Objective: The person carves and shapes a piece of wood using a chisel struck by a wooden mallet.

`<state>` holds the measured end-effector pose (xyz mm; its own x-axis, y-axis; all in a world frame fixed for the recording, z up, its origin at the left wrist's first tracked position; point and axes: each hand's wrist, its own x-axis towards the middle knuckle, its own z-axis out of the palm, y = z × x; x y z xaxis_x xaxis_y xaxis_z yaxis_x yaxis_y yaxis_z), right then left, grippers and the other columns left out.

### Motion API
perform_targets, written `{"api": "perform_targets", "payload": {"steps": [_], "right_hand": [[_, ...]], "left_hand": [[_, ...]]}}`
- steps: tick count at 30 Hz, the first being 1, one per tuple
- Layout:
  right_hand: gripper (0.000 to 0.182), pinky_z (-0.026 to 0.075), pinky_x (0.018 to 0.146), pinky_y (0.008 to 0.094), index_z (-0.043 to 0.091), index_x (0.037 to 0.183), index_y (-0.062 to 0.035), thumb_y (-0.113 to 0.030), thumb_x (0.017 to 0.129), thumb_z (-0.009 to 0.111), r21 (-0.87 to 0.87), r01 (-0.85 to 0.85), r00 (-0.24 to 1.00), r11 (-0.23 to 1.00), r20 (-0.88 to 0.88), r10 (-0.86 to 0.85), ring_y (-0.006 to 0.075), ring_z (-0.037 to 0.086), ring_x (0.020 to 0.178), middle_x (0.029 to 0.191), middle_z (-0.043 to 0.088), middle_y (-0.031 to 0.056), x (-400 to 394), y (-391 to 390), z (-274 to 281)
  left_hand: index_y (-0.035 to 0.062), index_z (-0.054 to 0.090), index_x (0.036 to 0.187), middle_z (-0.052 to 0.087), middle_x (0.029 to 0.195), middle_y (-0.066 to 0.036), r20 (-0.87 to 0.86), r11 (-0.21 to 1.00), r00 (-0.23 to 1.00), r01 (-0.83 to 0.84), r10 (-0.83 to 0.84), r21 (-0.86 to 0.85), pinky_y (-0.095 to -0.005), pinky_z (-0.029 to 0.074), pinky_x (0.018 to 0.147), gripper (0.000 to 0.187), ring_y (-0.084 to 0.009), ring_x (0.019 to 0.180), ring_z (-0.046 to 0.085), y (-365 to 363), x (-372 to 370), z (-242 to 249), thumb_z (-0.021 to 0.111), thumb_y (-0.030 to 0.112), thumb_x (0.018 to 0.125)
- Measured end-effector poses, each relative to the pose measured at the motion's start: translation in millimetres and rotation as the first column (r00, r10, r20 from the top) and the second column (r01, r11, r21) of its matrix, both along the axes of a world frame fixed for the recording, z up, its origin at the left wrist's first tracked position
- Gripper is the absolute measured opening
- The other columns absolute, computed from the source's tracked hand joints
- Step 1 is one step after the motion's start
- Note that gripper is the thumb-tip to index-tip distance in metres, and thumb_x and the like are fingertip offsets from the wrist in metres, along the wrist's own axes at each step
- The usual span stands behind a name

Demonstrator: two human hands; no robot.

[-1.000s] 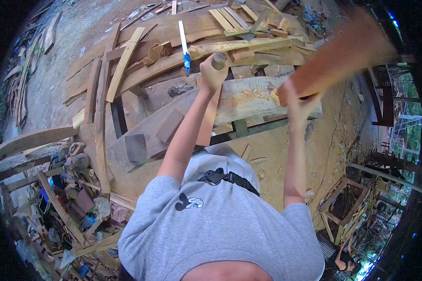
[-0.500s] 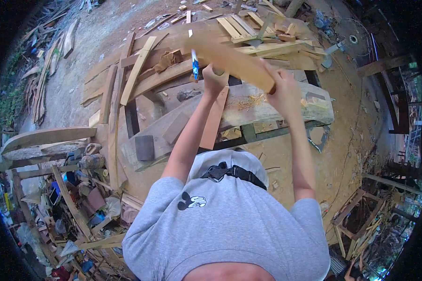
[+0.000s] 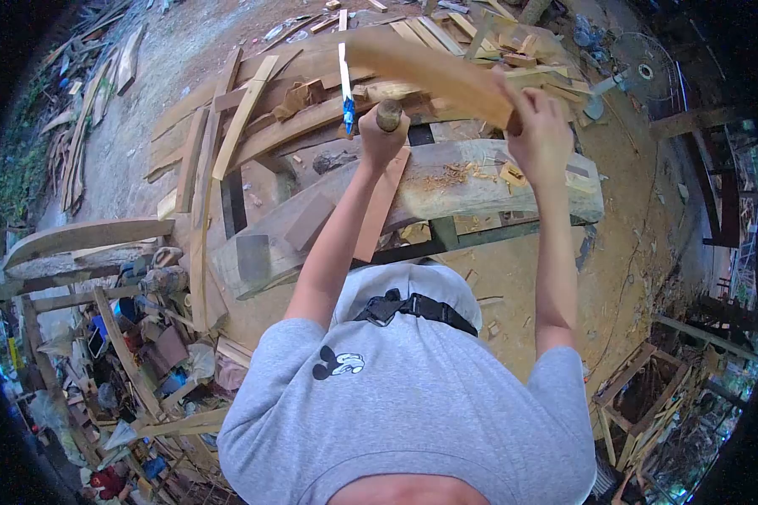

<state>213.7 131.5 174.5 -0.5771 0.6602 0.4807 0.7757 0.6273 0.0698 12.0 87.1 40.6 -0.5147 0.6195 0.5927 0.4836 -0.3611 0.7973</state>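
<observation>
My left hand (image 3: 381, 141) is closed round a tool with a round wooden handle (image 3: 388, 115), held upright over a thick pale timber beam (image 3: 514, 187). My right hand (image 3: 541, 133) grips one end of a long brown wooden block (image 3: 429, 71). The block reaches leftward over the handle's top; whether they touch I cannot tell. Fresh wood chips (image 3: 455, 175) lie on the beam just right of my left hand. A white and blue stick (image 3: 344, 84) stands close to the left of that hand.
Planks and offcuts (image 3: 244, 118) are heaped behind the beam. A reddish board (image 3: 379, 210) leans under my left forearm, and dark blocks (image 3: 307, 223) rest on the beam's left end. Clutter and scrap wood (image 3: 135, 337) fill the lower left. A wooden frame (image 3: 627, 396) stands at right.
My right hand swung the wooden block from high on the right down and leftward over the tool handle. My left hand stayed on the tool.
</observation>
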Motion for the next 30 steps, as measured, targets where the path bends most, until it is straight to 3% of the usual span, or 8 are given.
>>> {"api": "perform_targets", "payload": {"steps": [4,9,11,17,20,23,24,30], "right_hand": [[0.056,0.043,0.079,0.0322,0.044,0.114,-0.0023,-0.008,0.065,0.071,-0.233,-0.257,0.612,0.938,-0.79,-0.028,0.017,0.05,0.094,0.103,0.052,0.0069,-2,1,6],[0.059,0.04,0.081,0.0303,0.044,0.116,-0.0063,-0.003,0.063,0.07,-0.047,-0.355,0.193,0.934,-0.981,0.024,0.019,0.048,0.094,0.104,0.048,0.0063,-27,-34,-2],[0.076,0.042,0.078,0.0332,0.042,0.123,-0.0231,0.003,0.056,0.065,-0.141,-0.143,0.984,0.98,-0.124,0.126,0.0225,0.049,0.089,0.098,0.048,0.003,3,-19,-12],[0.076,0.045,0.074,0.0337,0.042,0.123,-0.0244,-0.001,0.055,0.064,0.163,0.018,0.988,0.986,-0.152,0.007,0.0247,0.052,0.085,0.096,0.052,0.0044,5,3,14],[0.045,0.041,0.082,0.0288,0.046,0.109,0.0001,-0.008,0.07,0.068,-0.078,-0.339,0.425,0.938,-0.902,0.079,0.0183,0.051,0.098,0.106,0.053,0.0127,-20,-13,9],[0.053,0.043,0.079,0.031,0.048,0.111,-0.0079,-0.002,0.063,0.069,-0.048,-0.39,0.645,0.919,-0.727,0.236,0.0203,0.054,0.092,0.102,0.053,0.0083,-20,-17,-24],[0.065,0.044,0.074,0.0329,0.049,0.115,-0.0175,0.003,0.055,0.067,-0.142,-0.14,0.969,0.98,-0.223,0.106,0.0244,0.054,0.086,0.097,0.053,0.005,-9,-21,-17],[0.07,0.045,0.07,0.0368,0.043,0.121,-0.0213,-0.001,0.056,0.062,-0.106,-0.023,0.922,0.994,-0.387,-0.02,0.0279,0.053,0.084,0.09,0.054,0.006,4,-10,-35]], "left_hand": [[0.0006,0.049,0.061,0.049,0.053,-0.009,-0.032,1.0,0.999,-0.026,0.026,0.001,-0.0275,0.041,0.047,0.012,-0.0155,0.047,0.05,-2,-4,1,0.057,0.005,0.069],[0.0004,0.05,0.063,0.05,0.054,-0.01,-0.022,0.998,0.999,-0.034,0.033,-0.059,-0.028,0.041,0.048,0.011,-0.0184,0.048,0.051,-4,-9,-4,0.057,0.006,0.069],[0.0002,0.05,0.063,0.051,0.054,-0.01,-0.053,0.997,0.998,-0.029,0.026,-0.065,-0.028,0.041,0.048,0.01,-0.0188,0.048,0.051,-1,-7,-3,0.057,0.006,0.069],[0.0,0.048,0.062,0.047,0.052,-0.009,0.082,0.998,0.997,0.001,0.004,-0.056,-0.0271,0.039,0.047,0.014,-0.0161,0.046,0.045,-3,-5,-5,0.057,0.006,0.07],[-0.0001,0.048,0.062,0.046,0.052,-0.009,0.036,0.999,0.999,0.015,-0.013,-0.034,-0.0272,0.039,0.047,0.016,-0.015,0.046,0.045,-5,-5,-3,0.058,0.009,0.072],[-0.0001,0.048,0.064,0.047,0.052,-0.009,-0.013,0.999,1.0,0.011,-0.01,0.048,-0.0271,0.039,0.047,0.016,-0.0146,0.046,0.045,0,-1,0,0.057,0.01,0.073],[-0.0001,0.048,0.065,0.048,0.052,-0.009,-0.038,0.992,0.999,-0.017,0.022,0.123,-0.027,0.039,0.047,0.016,-0.0141,0.047,0.045,1,-1,0,0.057,0.01,0.073],[0.0049,0.044,0.062,0.043,0.049,0.001,0.057,1.0,0.998,0.011,-0.011,-0.004,-0.0224,0.035,0.041,0.02,-0.007,0.042,0.042,-2,-25,-33,0.056,0.01,0.077]]}}
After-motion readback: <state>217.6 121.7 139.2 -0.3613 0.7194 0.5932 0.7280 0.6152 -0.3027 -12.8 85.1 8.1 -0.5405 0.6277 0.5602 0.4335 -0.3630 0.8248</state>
